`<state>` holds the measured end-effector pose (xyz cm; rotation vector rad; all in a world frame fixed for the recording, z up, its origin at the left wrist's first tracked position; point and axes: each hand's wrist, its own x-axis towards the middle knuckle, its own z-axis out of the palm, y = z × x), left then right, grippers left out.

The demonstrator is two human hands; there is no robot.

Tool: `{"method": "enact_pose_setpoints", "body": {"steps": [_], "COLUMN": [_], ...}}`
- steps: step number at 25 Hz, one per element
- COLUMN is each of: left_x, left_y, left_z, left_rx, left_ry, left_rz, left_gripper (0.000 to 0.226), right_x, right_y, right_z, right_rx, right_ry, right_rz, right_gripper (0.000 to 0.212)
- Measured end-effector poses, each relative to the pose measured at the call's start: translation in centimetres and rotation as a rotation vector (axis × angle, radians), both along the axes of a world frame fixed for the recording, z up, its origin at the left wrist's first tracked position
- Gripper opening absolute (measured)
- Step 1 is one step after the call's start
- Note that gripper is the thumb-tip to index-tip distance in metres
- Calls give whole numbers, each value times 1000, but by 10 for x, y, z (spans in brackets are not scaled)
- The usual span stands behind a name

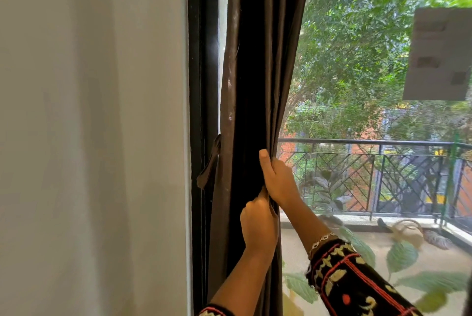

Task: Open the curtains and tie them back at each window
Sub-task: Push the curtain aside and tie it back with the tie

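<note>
Curtain point(255, 73), dark sheeny folds, bunched in the grip of left hand point(259, 223) and right hand point(278, 180).

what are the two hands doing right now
left hand: grips the gathered dark brown fabric curtain.
right hand: grips the same curtain's edge, just above the left hand.

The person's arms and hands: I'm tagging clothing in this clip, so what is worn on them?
The right sleeve is black, embroidered with red lines and cream motifs, with a silver chain bracelet at the wrist. The left sleeve shows the same pattern, only its cuff in view. The right hand and left hand wear no gloves.
</note>
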<state>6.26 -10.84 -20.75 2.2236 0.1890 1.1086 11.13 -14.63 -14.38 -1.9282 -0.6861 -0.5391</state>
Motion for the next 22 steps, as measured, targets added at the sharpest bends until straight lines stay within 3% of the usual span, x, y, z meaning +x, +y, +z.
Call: {"method": "enact_pose_setpoints", "body": {"steps": [6, 12, 16, 22], "left_x": [0, -21, -22, -7], "left_y": [7, 15, 29, 40], "left_z": [-4, -17, 0, 18], "left_rx": [-53, -127, -203, -266], "left_ry": [-44, -335, -518, -353], "left_rz": [3, 78, 152, 70], "left_gripper": [26, 16, 26, 52], "right_x": [7, 9, 9, 4], "right_y": [6, 5, 1, -1], "right_z": [-5, -7, -7, -7], "right_rx": [-145, -157, -170, -160], "right_ry": [-32, -64, -107, -124], "right_rz": [-93, -121, -138, -97], "right_gripper": [29, 29, 29, 30]}}
